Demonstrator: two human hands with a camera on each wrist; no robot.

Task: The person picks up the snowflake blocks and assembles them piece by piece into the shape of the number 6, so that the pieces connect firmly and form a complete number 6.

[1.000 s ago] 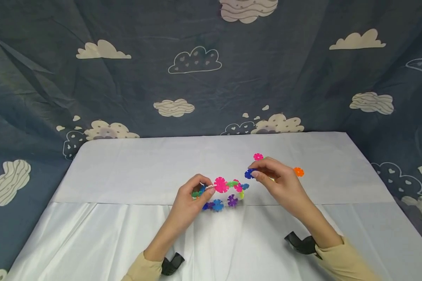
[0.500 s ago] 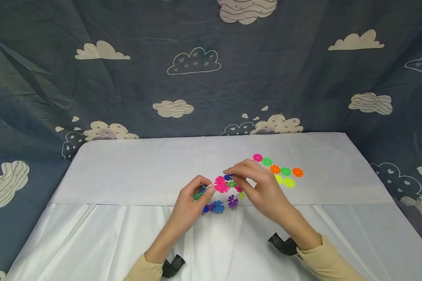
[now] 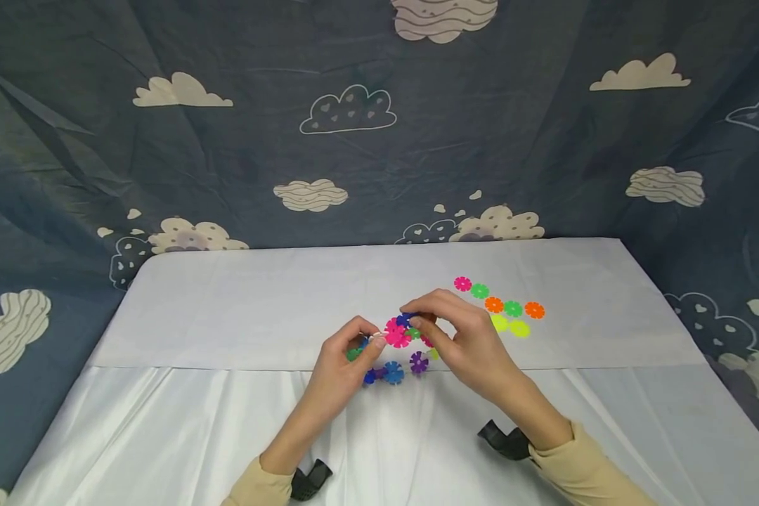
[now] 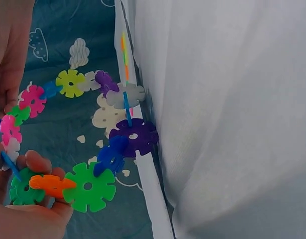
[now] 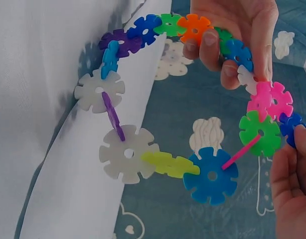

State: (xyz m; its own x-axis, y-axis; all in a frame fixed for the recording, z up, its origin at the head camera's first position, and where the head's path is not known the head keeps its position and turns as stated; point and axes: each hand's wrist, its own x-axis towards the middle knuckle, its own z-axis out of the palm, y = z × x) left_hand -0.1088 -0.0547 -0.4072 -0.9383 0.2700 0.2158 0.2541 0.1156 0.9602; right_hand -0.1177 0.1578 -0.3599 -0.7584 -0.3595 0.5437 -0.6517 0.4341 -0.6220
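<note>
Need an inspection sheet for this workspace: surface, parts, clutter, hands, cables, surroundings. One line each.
Surface: white cloth, smooth at the back, creased in front.
Job's things: looped chain of notched multicolored discs; dark blue disc against its pink part, joined or not unclear; seven loose discs visible on the cloth.
Clutter: nothing seen.
Hands: left hand pinches the chain; right hand pinches the dark blue disc.
Cables: nothing seen.
Surroundings: dark cloud-print backdrop behind and on both sides.

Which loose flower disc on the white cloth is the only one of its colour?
The pink flower-shaped plastic disc, leftmost in the group; the others showing are two green discs, two orange discs and two yellow discs.
</note>
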